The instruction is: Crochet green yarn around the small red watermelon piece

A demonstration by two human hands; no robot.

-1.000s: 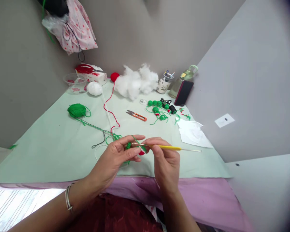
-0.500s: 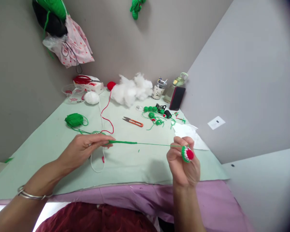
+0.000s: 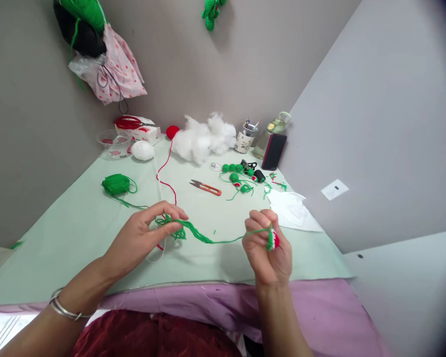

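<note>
The left hand (image 3: 144, 237) pinches a loose bundle of green yarn (image 3: 196, 234), while the right hand (image 3: 266, 253), fingers curled closed, holds a small green, white and red crocheted piece (image 3: 272, 240) against its palm, a slack green strand (image 3: 227, 241) sagging between them. With red yarn (image 3: 160, 247) and thin white yarn (image 3: 157, 261) just below the left fingers, a sharp pull could knot the loops together.

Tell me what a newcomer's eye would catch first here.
Probably the fluffy white stuffing heaped at the back of the table, just right of a red yarn ball. Nearer, green yarn runs from the left hand to a red, white and green crocheted piece at the right hand.
</note>
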